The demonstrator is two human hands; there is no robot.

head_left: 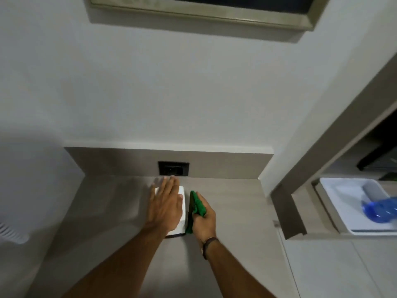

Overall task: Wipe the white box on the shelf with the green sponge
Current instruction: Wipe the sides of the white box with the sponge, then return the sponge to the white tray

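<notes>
On shelf, below black socket: white box, left hand flat and open on top. Touching box's right side: green sponge, clasped in right hand grip.

Beyond the left hand fingertips stands the backsplash with a dark socket. Right of the right hand knuckles the shelf lies bare until a side wall.

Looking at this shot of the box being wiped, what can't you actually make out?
- White box top: mostly covered by the left hand, head view.
- Green sponge: partly wrapped by the right hand.
- Blue bottle: blurred, cut off by the right edge.
- Wall socket: too dark for detail.
</notes>
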